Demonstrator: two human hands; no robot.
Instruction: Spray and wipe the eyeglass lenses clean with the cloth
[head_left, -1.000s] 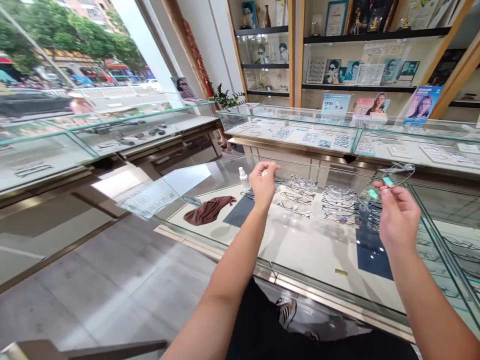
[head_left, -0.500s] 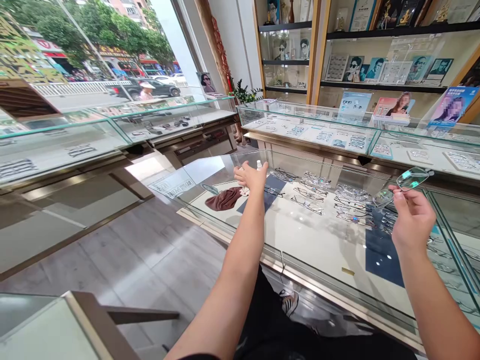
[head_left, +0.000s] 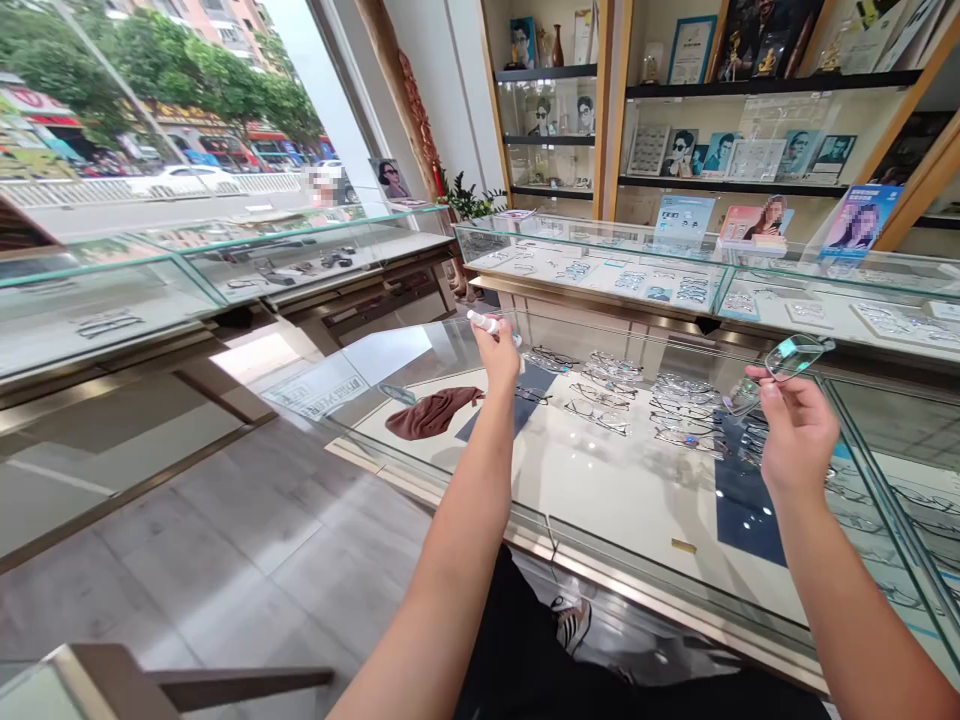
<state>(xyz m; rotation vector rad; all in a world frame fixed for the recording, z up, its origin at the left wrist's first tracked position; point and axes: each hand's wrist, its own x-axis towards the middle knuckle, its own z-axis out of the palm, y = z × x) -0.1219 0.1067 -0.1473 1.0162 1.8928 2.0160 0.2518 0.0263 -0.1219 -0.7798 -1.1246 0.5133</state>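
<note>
My left hand (head_left: 498,356) is closed around a small white spray bottle (head_left: 484,322), tilted with its top toward the left, above the glass counter. Fingers of my right hand (head_left: 799,432) pinch a pair of eyeglasses (head_left: 796,356) by its frame, raised over the counter's right part. A crumpled brown cloth (head_left: 433,413) lies on the glass left of my left forearm. Behind the cloth is another thin, clear item (head_left: 397,394), too faint to name. Several rows of eyeglass frames (head_left: 600,403) sit under the glass between my hands.
The glass display counter (head_left: 600,545) stands before me. Other glass showcases run along the window (head_left: 300,265) and the back wall (head_left: 585,262). A grey-edged table corner (head_left: 97,670) juts in at lower left. Shelves with pictures (head_left: 739,150) rise behind.
My left hand, open with fingers spread beside the bottle before, has closed on the spray bottle and tilted it. The right hand still holds the eyeglasses. The view has shifted slightly.
</note>
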